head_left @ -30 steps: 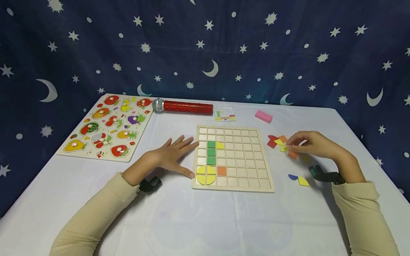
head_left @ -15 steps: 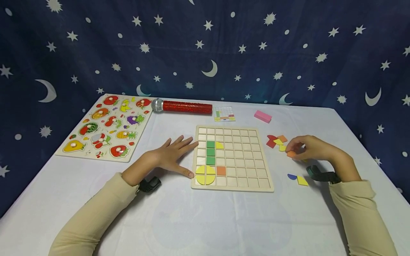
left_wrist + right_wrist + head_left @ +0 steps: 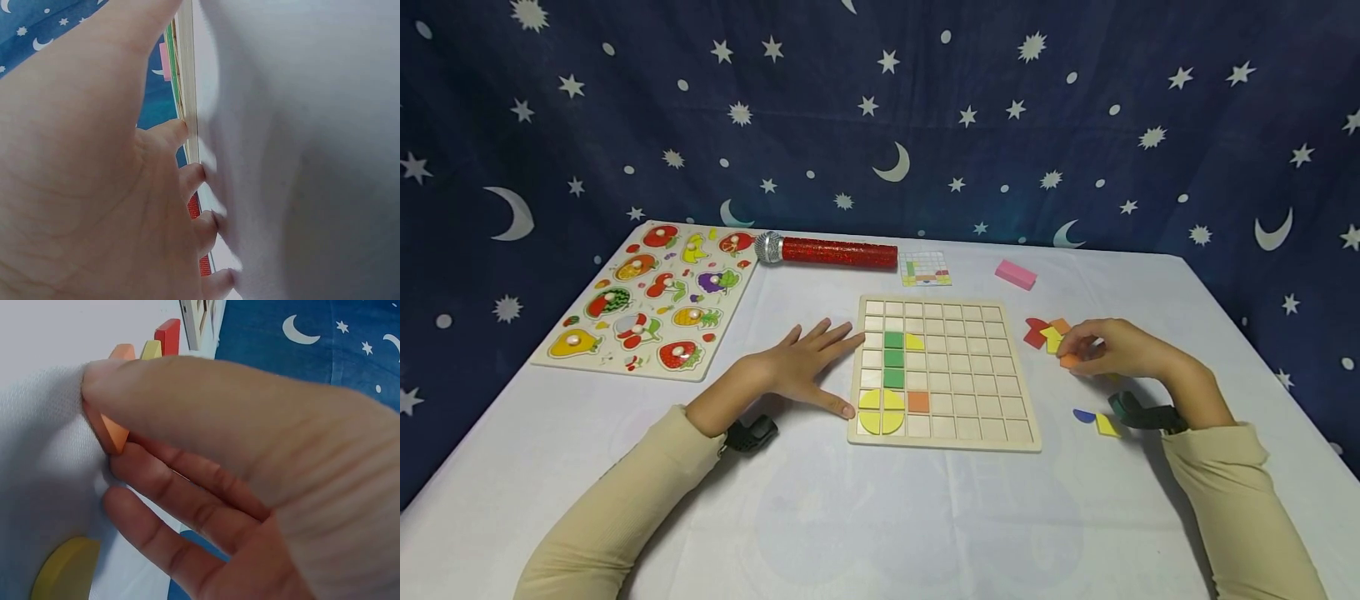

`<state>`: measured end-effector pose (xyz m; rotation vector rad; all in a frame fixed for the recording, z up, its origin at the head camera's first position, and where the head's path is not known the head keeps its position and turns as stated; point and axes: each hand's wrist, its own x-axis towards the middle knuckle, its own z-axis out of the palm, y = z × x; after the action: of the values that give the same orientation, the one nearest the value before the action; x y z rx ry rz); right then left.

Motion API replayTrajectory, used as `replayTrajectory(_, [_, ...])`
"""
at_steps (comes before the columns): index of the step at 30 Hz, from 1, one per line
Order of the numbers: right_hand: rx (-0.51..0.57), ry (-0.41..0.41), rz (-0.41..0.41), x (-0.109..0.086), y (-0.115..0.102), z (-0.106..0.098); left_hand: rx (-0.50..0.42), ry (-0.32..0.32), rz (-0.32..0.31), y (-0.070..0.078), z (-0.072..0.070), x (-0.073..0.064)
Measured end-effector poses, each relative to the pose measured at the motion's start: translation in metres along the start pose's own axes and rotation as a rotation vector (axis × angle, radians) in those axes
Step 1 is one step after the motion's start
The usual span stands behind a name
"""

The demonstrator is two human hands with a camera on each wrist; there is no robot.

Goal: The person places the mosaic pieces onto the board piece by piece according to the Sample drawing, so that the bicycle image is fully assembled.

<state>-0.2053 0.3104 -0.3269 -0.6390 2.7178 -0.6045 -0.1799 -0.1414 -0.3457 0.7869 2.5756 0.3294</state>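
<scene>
A wooden grid board point(image 3: 970, 383) lies mid-table. It bears a column of green squares point(image 3: 893, 358), several yellow quarter circles point(image 3: 870, 423) forming a circle, one more yellow quarter circle point(image 3: 914, 342), and an orange square point(image 3: 918, 402). My left hand point(image 3: 808, 367) rests with spread, straight fingers, thumb and forefinger touching the board's left edge. Right of the board, my right hand point(image 3: 1112, 348) pinches an orange tile point(image 3: 114, 434) between thumb and fingers, low at the cloth. Beside it lie red tiles point(image 3: 1035, 335) and yellow tiles point(image 3: 1052, 340), partly overlapping.
A blue half-circle tile point(image 3: 1083, 415) and a yellow quarter-circle tile point(image 3: 1107, 426) lie nearer me. Behind the board are a small pattern card point(image 3: 926, 269), a pink block point(image 3: 1016, 274) and a red microphone point(image 3: 838, 252). A fruit puzzle board point(image 3: 647, 304) lies left.
My right hand has come down onto the orange tile, pinched it and shifted slightly left with it, toward the other loose tiles. My left hand has stayed put.
</scene>
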Motion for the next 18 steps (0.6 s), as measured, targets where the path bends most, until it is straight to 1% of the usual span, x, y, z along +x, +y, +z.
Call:
replayTrajectory(3, [0.003, -0.004, -0.011, 0.000, -0.001, 0.001, 0.002, 0.000, 0.002, 0.000, 0.000, 0.000])
replayTrajectory(10, [-0.001, -0.019, -0.009, 0.000, -0.006, 0.001, -0.004, 0.001, 0.003, 0.001, 0.000, 0.000])
replayTrajectory(18, [0.016, -0.037, -0.072, 0.000, -0.016, 0.002, -0.005, 0.003, 0.004, 0.000, 0.000, 0.001])
